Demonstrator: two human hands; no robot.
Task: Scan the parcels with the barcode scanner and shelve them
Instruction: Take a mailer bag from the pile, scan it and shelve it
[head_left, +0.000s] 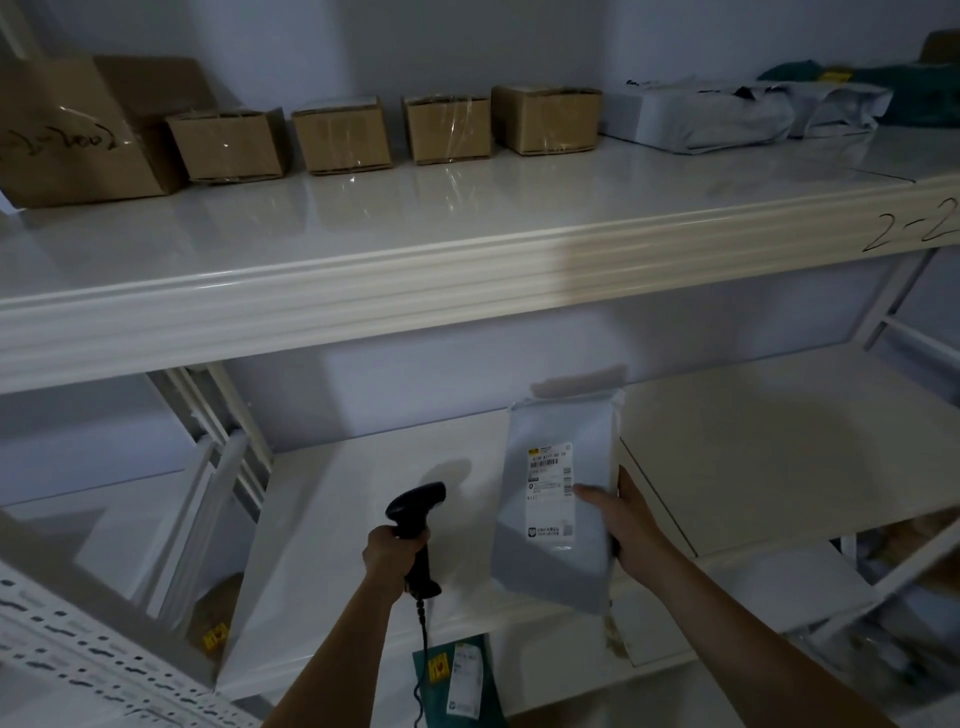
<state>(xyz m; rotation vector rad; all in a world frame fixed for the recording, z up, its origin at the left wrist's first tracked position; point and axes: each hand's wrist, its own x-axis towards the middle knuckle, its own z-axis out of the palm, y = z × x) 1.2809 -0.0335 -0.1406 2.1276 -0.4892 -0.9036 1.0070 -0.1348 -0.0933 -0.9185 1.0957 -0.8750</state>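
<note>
While the left hand (393, 551) grips the black scanner (415, 525), the right hand (626, 525) pinches a flat grey mailer (556, 499).

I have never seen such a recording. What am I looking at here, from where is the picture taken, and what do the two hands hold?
There is no machine: a person wears a camera on the head, so you look forward and down at their arms. The left hand grips a black barcode scanner. The right hand holds a grey parcel, label facing the camera, over the lower shelf. On the upper shelf stand cardboard boxes and, further right, grey bagged parcels.
</note>
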